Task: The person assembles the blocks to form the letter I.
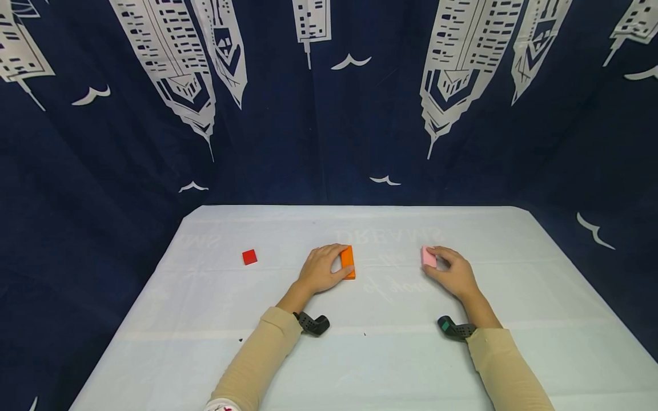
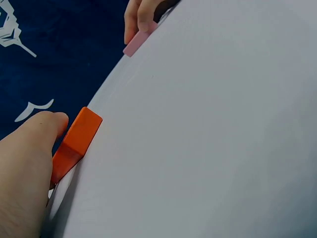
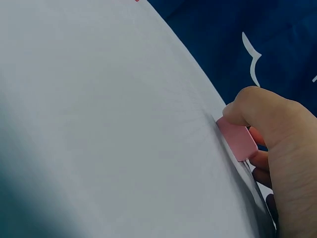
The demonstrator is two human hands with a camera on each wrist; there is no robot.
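Note:
My left hand (image 1: 320, 269) grips an orange block (image 1: 348, 261) near the middle of the table, thumb at its near end and fingers at its far end. In the left wrist view that orange block (image 2: 79, 141) lies on the white surface against the thumb side of the hand. Farther right, a smaller pink block (image 1: 428, 258) is pinched by my right hand (image 1: 454, 274). The right wrist view shows the pink block (image 3: 237, 138) between thumb and fingers, down on the tabletop. A gap of table separates the two blocks.
A red square block (image 1: 249, 257) lies to the left of my left hand. White cloth covers the table (image 1: 380, 354). Behind it hangs a dark blue curtain (image 1: 319, 125) with white building prints. Each wrist wears a black camera mount (image 1: 313, 324).

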